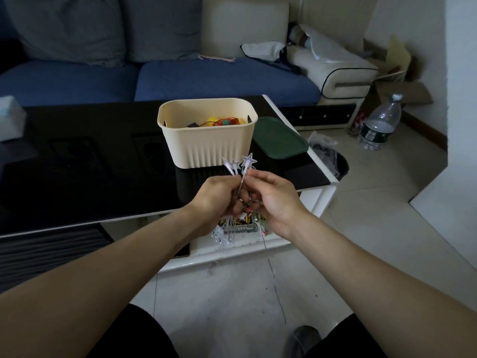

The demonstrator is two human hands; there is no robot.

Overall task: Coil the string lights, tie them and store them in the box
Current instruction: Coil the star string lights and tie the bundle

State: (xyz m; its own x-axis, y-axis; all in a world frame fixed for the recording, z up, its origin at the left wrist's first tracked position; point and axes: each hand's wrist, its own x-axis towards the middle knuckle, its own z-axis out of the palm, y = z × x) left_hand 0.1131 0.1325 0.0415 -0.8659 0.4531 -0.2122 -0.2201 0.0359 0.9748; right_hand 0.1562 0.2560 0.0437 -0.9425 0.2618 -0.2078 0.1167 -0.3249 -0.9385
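Note:
My left hand (pixel 215 196) grips a bunch of star-shaped string lights (pixel 238 165), with a few clear stars sticking up above the fist and wire loops hanging below it. My right hand (pixel 273 196) pinches the wire just under the tallest star. A thin wire trails from my hands down to the floor. The cream ribbed box (pixel 206 146) stands on the black table just behind my hands, open, with coloured items and a red wire coil inside. Its dark green lid (pixel 280 140) lies flat to the right of it.
The glossy black coffee table (pixel 90 164) has a white edge; its lower shelf holds small clutter. A blue sofa stands behind. A black bin (pixel 335 164), a large water bottle (pixel 379 125) and a cardboard box sit on the tiled floor at right.

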